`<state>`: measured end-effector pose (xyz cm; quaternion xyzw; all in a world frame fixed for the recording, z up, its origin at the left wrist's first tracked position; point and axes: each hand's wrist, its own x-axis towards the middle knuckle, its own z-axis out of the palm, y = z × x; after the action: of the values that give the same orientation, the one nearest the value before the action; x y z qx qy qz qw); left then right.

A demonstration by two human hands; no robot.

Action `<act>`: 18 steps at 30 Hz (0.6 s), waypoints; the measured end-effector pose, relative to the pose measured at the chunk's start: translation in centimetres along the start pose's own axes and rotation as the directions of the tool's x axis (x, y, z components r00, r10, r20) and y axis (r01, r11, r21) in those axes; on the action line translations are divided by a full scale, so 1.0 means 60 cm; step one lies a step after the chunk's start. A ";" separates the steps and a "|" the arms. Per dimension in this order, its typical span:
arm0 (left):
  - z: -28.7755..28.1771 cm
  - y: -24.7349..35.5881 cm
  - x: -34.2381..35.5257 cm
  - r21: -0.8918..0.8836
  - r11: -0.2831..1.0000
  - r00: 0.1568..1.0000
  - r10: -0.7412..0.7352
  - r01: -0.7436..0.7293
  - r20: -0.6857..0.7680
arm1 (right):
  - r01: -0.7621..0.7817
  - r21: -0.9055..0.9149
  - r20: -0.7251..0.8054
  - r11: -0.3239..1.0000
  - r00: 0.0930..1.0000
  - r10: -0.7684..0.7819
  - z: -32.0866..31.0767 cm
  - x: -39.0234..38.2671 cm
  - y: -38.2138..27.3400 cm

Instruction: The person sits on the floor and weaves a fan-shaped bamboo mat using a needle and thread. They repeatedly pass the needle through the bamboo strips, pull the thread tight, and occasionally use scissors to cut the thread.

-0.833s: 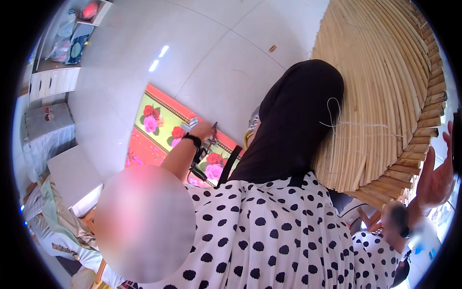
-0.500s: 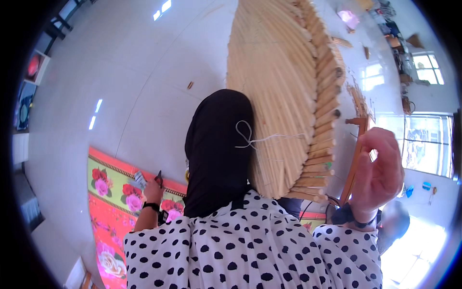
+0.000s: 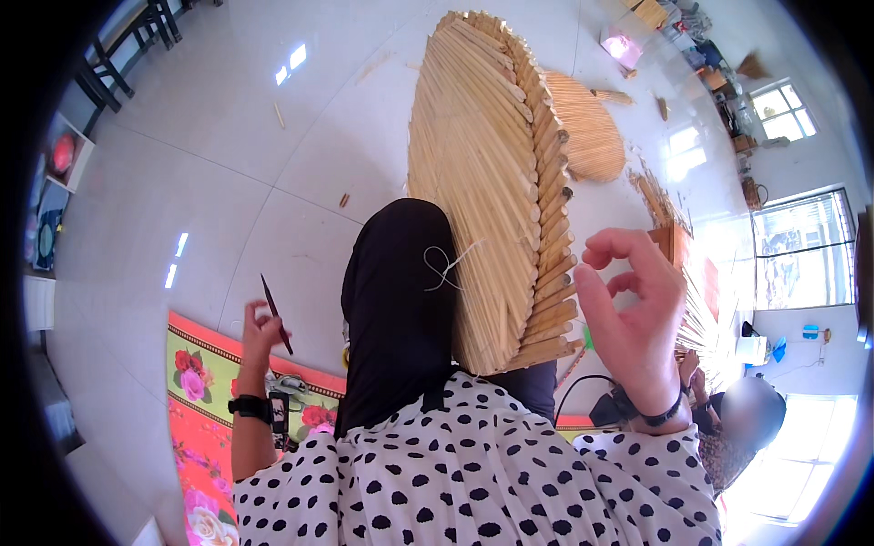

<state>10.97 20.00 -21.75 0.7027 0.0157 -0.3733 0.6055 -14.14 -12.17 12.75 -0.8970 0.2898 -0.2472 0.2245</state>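
Note:
A leaf-shaped panel of pale wooden sticks [image 3: 473,182], edged by a raised row of thicker round sticks, lies over my lap. White thread [image 3: 442,268] makes a loose loop on my dark trouser leg and runs onto the panel. To the right of the rim, my right hand [image 3: 637,305] is raised with thumb and index fingertip brought together. Anything between those fingertips is too small to make out. My left hand [image 3: 259,329] is off to the left, above the mat's edge, with its fingers closed on a slender dark pointed tool [image 3: 276,314].
A flowered mat [image 3: 196,428] covers the floor at lower left. Beyond the rim lies another flat stick panel [image 3: 587,127], with loose sticks [image 3: 660,196] nearby. A person [image 3: 742,419] sits at the far right. A small stick piece [image 3: 344,199] lies on the tiles.
My left hand has lifted from the mat with the dark tool. The right hand has moved left, closer to the panel's rim. The view has shifted, showing more of the far panel.

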 end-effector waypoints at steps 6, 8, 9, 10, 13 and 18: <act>0.132 0.233 -0.096 -0.381 0.868 0.824 0.452 -0.318 0.342 | -0.065 -0.077 0.026 0.995 0.997 0.067 0.022 -0.001 0.004; 0.176 0.261 -0.130 -0.297 0.890 0.783 0.447 -0.345 0.431 | -0.045 -0.144 0.042 0.988 0.998 0.052 0.031 0.000 0.005; 0.208 0.279 -0.156 -0.306 0.901 0.759 0.426 -0.308 0.493 | -0.053 -0.208 0.053 0.977 0.996 0.065 0.030 0.000 0.005; 0.223 0.285 -0.170 -0.231 0.868 0.677 0.489 -0.439 0.549 | -0.050 -0.246 0.072 0.968 0.995 0.070 0.033 0.003 0.002; 0.285 0.282 -0.190 -0.110 0.761 0.514 0.530 -0.640 0.674 | -0.046 -0.260 0.015 0.965 0.999 0.052 0.040 -0.001 0.013; 0.339 0.268 -0.200 -0.081 0.707 0.457 0.536 -0.703 0.710 | -0.114 -0.330 0.000 0.937 0.993 0.120 0.041 0.000 0.011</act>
<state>-0.32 3.34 -1.52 0.5300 -0.5105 -0.3567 0.5756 -13.01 -11.98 10.47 -0.9055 0.3775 -0.1726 0.0886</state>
